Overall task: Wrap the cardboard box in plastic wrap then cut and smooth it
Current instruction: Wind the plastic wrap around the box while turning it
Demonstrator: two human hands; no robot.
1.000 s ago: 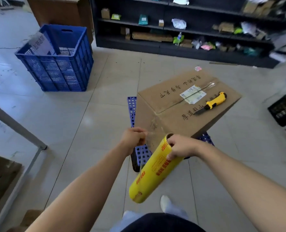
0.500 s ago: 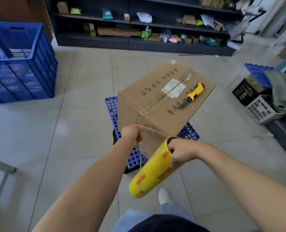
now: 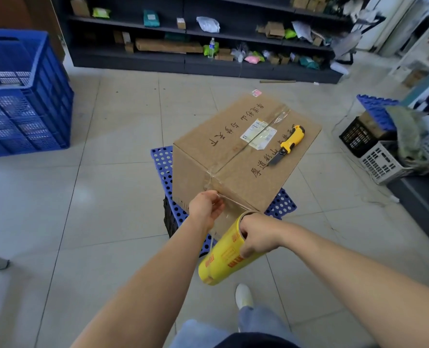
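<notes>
A blue crate (image 3: pixel 25 96) stands far left on the tiled floor (image 3: pixel 103 197); dark shelves (image 3: pixel 196 33) hold scattered packets; black and white baskets (image 3: pixel 374 151) sit right.

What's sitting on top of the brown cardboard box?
On the brown cardboard box: a yellow-handled utility knife, blade extended, a white shipping label and clear tape along the seam. The box is sealed, so its contents are hidden.
</notes>
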